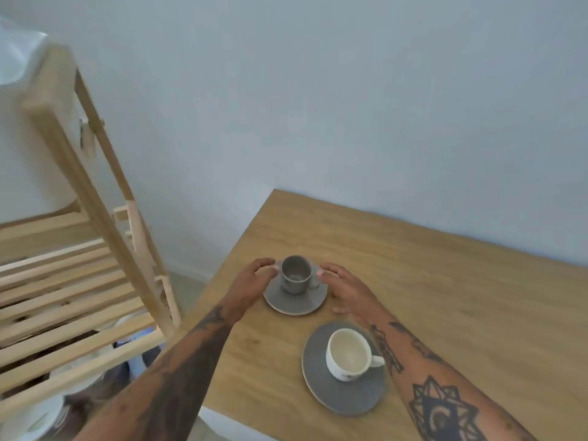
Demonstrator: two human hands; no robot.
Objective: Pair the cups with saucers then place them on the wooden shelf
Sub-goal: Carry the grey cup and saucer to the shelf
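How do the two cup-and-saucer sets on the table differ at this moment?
The grey cup is smaller and darker than the white cup. The far saucer is smaller than the near saucer. The left hand and right hand flank the far set; the near set is untouched. Both cups stand upright and look empty.
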